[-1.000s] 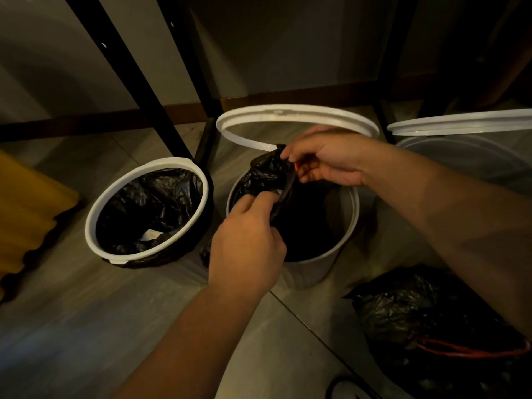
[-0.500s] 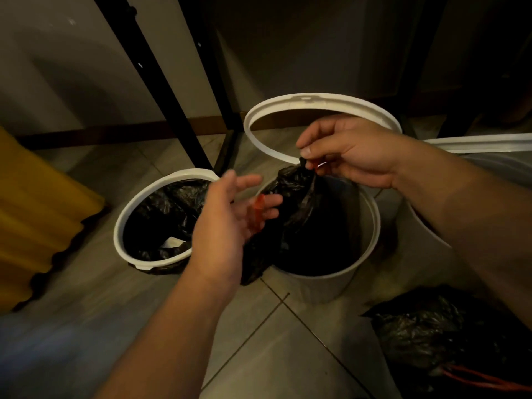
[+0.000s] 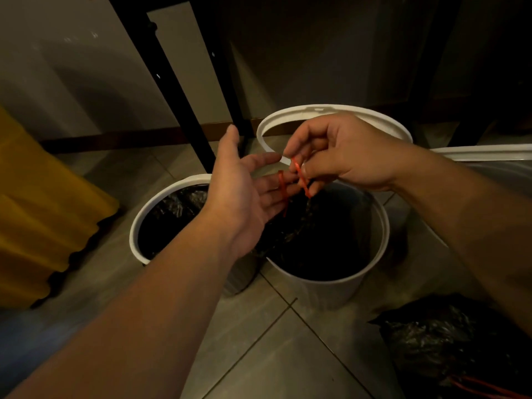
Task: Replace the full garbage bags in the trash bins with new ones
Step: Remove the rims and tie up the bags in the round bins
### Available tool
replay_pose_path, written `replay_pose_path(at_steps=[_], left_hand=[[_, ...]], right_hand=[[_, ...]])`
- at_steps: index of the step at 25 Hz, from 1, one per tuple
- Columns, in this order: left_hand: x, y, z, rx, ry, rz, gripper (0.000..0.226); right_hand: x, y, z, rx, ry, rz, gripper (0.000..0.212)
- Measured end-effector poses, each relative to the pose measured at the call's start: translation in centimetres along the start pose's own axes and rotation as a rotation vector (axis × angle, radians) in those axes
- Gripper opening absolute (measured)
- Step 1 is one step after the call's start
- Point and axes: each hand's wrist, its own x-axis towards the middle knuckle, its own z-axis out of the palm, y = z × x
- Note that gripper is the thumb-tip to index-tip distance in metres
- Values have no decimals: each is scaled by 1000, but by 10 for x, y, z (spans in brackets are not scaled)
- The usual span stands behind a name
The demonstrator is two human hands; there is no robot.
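The left hand (image 3: 241, 194) has let go of the black garbage bag (image 3: 288, 230) and spread open, a red drawstring (image 3: 301, 178) across its fingers; the right hand (image 3: 345, 156) pinches that drawstring. The bag hangs beneath both hands into a white bin (image 3: 322, 289) on the grey tiled floor (image 3: 288, 355), with a dim wall (image 3: 72, 82) beyond

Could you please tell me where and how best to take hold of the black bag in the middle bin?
By the red drawstring at its mouth, from above: the bag hangs limp into the bin, with the loops on top. The right hand pinches one; the other lies across the fingers of the left hand.
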Motion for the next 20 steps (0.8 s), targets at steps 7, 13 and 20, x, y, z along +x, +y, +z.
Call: replay_pose_path(at_steps=[7,13,20], left_hand=[[2,-3,-7,-158,-78,-64,86],[0,5,-12,-109,-111,-10,86],[-2,10,-11,-63,-83,49,87]], right_hand=[[-8,7,6,-123,178,-41,32],[-13,21,22,-317,-37,-1,59],[-4,60,57,-288,91,109,31]])
